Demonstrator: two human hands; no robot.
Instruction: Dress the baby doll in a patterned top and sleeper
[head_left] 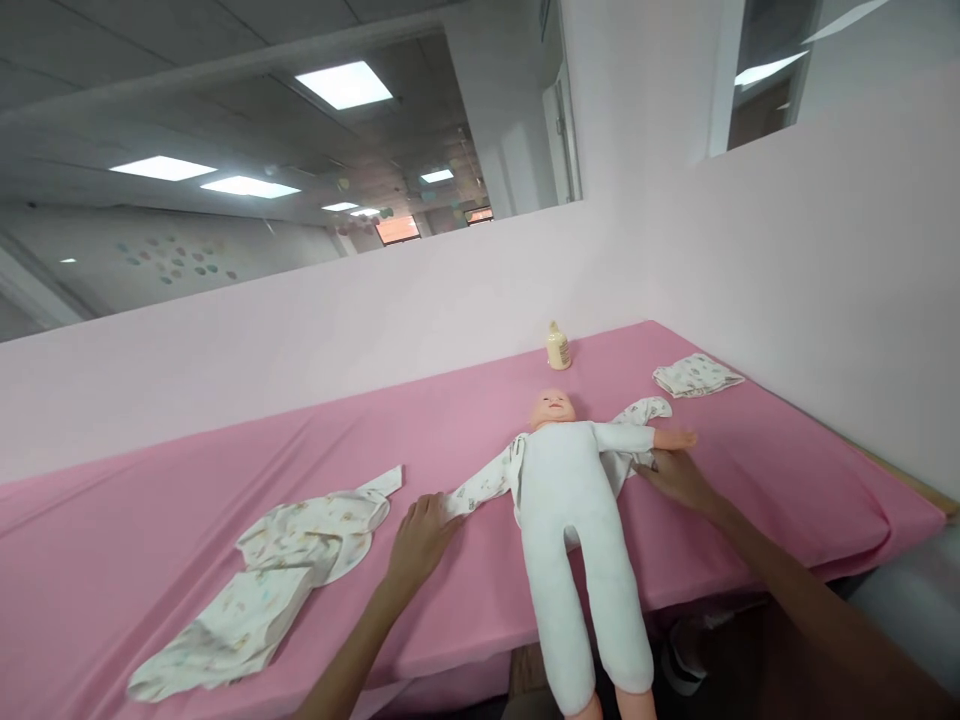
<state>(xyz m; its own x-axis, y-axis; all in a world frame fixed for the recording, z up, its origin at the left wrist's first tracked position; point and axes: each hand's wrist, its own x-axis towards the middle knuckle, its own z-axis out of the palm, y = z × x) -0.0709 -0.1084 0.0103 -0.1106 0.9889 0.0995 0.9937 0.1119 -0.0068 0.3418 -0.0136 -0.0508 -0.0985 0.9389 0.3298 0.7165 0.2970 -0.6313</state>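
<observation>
While hands flatten sleeves, bottle [558, 346] stands behind doll [577, 520].

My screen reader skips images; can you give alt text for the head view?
A baby doll in a white bodysuit lies face-up on a pink-covered table, over an open patterned garment. The left hand touches one sleeve, the right hand the other.

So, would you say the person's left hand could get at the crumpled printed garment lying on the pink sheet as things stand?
Probably yes. The left hand rests flat on the pink sheet at the doll's sleeve end, and the crumpled printed garment lies just to its left with only bare sheet between them.
</observation>
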